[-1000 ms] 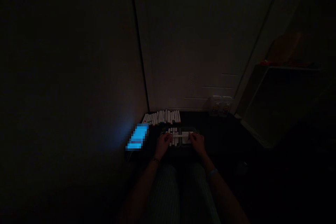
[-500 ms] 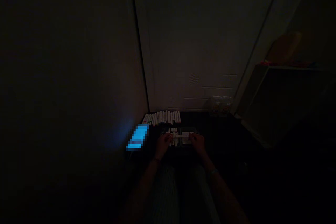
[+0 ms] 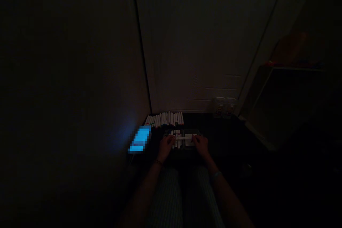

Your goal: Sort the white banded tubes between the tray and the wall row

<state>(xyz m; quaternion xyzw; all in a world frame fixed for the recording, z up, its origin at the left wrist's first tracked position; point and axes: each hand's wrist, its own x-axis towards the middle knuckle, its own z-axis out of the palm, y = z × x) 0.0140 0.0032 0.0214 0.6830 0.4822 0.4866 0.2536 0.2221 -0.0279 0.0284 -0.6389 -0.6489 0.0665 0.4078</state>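
In the dim light my left hand (image 3: 166,144) and my right hand (image 3: 201,144) hold a slim white marker (image 3: 184,138) level between them, one at each end. Both sets of fingers look pinched closed. Under the marker lies a dark, open case (image 3: 194,131). Several white markers (image 3: 176,144) stand side by side in its left half, partly covered by my left hand. A pale flat piece, perhaps paper (image 3: 188,142), shows in the right half. The marker's ends are hidden by my fingers.
A row of white markers (image 3: 171,119) lies behind the case on the dark table (image 3: 229,139). To the left glows a blurred blue screen (image 3: 140,139). Two clear containers (image 3: 223,107) stand at the back right, by the wall. A shelf unit (image 3: 291,92) is farther right.
Both hands keep the marker in nearly the same place over the case. The picture is slightly darker.
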